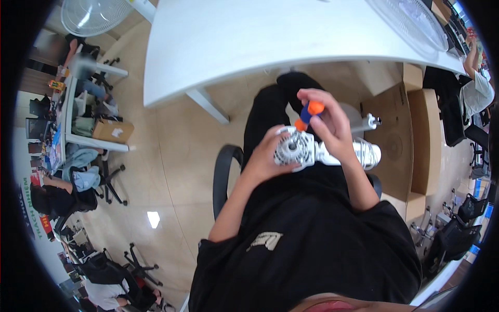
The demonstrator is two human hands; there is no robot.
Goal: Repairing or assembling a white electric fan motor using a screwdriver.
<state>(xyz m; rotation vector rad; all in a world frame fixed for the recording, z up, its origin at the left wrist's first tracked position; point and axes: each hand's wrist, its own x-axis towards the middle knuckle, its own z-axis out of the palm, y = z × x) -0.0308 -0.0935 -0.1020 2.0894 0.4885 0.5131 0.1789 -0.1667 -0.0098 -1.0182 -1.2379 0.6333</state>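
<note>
- White, slotted and round, the fan motor unit (pixel 294 149) shows in the head view, held above the lap, beyond the near edge of the bench (pixel 249 39).
- The left hand (pixel 261 156) grips its housing, thumb and fingers spread around the rim.
- The right hand (pixel 335 127) pinches an orange-and-blue tool (pixel 307 113) between thumb and curled fingers, its lower end at the housing.
- An open cardboard box (pixel 425 143) stands below the bench's near right corner; a mesh grille (pixel 410 23) lies at its right end.
</note>
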